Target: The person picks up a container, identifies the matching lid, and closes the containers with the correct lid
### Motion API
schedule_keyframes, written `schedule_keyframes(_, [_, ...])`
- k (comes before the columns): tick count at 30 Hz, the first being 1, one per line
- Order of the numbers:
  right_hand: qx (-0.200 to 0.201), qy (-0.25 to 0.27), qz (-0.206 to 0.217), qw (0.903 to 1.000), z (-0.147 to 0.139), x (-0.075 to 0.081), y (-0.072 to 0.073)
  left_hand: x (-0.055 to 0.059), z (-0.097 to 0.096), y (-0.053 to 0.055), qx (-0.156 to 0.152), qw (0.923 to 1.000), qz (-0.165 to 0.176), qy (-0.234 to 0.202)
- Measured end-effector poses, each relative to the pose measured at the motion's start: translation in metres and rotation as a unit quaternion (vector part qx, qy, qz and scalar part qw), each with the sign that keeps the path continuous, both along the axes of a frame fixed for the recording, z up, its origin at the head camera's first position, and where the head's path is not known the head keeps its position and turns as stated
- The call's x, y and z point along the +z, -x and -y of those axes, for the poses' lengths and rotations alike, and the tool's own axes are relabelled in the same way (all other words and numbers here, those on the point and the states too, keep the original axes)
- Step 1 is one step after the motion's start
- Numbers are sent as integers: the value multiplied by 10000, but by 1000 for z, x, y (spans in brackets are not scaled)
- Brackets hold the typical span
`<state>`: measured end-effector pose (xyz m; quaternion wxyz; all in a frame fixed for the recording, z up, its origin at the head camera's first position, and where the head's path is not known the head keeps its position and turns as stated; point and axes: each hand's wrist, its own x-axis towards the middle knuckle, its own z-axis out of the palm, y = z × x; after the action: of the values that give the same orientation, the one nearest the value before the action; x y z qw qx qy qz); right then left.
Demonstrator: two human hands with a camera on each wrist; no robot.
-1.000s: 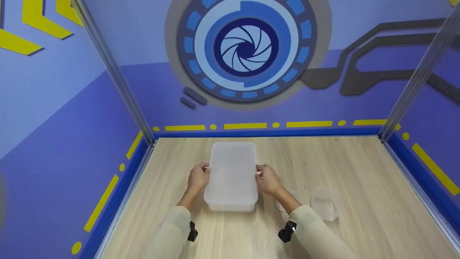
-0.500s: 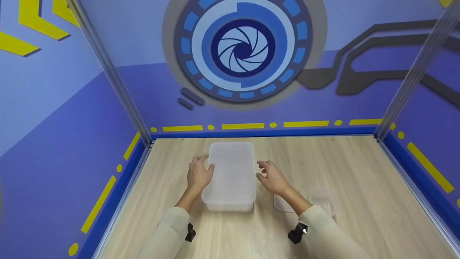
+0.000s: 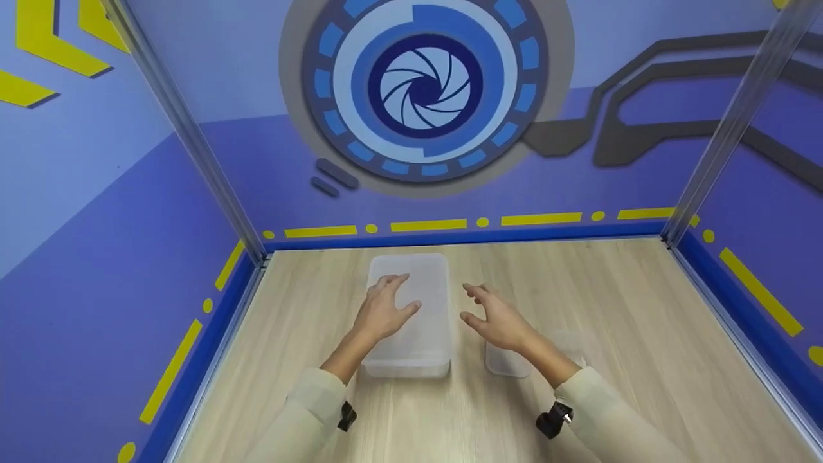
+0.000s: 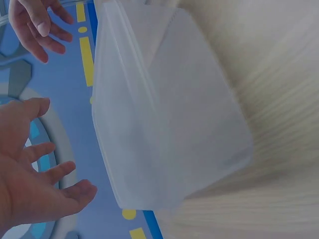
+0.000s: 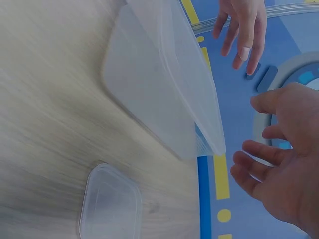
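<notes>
A large translucent plastic food container with a lid stands on the wooden table, its long side running away from me. Above its left half hovers my left hand, fingers spread and holding nothing. In the left wrist view a gap shows between that left hand and the container. My right hand hangs in the air just right of the container, fingers relaxed, nothing in them. The right wrist view has the container apart from the right hand too.
Beneath the right forearm lies a small clear plastic piece with rounded corners, perhaps a box or lid. A second clear one sits beyond it, partly hidden by the arm. Blue-purple panels with metal posts enclose the table's back and sides.
Both hands have let go of the large container's sides. The left hand has lifted and moved right over the lid; the right hand has drawn off to the right. The container stays put.
</notes>
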<state>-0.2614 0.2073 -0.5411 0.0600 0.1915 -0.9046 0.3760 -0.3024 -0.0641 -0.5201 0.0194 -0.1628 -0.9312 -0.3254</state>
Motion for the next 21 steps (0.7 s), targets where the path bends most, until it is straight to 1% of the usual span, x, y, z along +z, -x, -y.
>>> schedule_keyframes(4, [7, -19, -32, 10000, -2, 1, -2, 2, -5, -3, -60, 10000, 9, -22])
schedule_keyframes(8, [-8, -41, 24, 10000, -6, 1, -6, 3, -10, -6, -109, 9999, -11, 28])
schedule_keyframes(16, [14, -69, 55, 10000, -14, 3, -12, 4, -20, -14, -385, 9993, 25, -10])
schedule_keyframes(21, [25, -84, -19, 10000, -22, 3, -16, 8, -30, -18, -554, 9983, 124, 119])
